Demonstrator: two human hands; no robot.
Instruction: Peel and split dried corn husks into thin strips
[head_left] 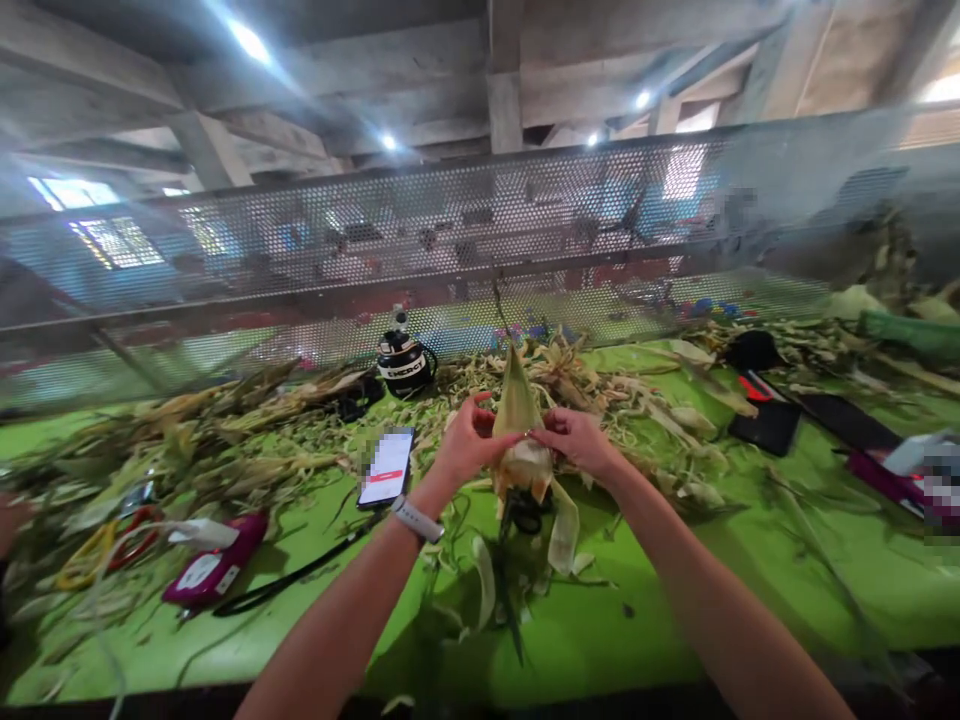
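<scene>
In front of me a bundle of dried corn husk (517, 395) stands with its pale green pointed tip up. Its lower part is whitish, with ragged brownish edges, above a dark round thing (526, 512) that I cannot make out. My left hand (466, 440), with a white band on the wrist, grips the husk's left side, thumb across its front. From the right, my right hand (576, 438) pinches the husk near the same height, its fingertips close to the left thumb. Loose husk strips (564, 530) lie below the hands on the green table (622, 640).
A lit phone (387, 468), a purple power bank (217, 568) with cable and scissors (133, 538) lie left. A black bottle (403, 364) stands behind, before a perforated metal screen (450, 225). Husk heaps (247, 430) spread across the back. Right lies a black phone (766, 422).
</scene>
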